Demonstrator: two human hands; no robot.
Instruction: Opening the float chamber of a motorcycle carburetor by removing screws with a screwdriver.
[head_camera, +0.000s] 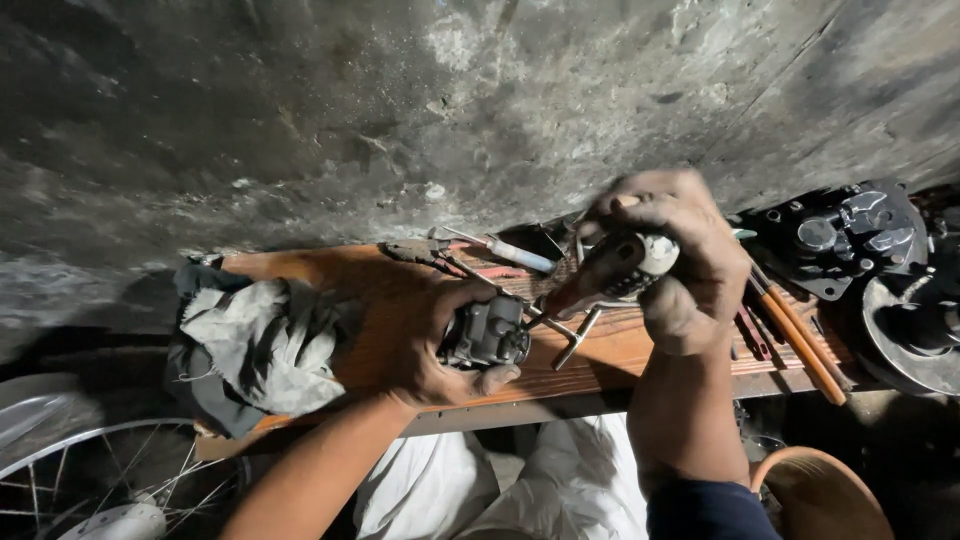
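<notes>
Left hand (425, 345) wrapped around a small dark metal part (487, 333), pressing it onto the wooden board (380, 290). Right hand (680, 260), fist closed on a tool handle (612, 268), just right and above. Left of the grip: crumpled rag (255, 345). Beyond: pliers (425, 250). Far right: dark engine parts (850, 235).

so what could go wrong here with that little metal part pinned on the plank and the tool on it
The left hand alone steadies the small metal part; if the tool in the right hand slips, it could jab the fingers. Loose tools lie near the plank edge and might get knocked off.
</notes>
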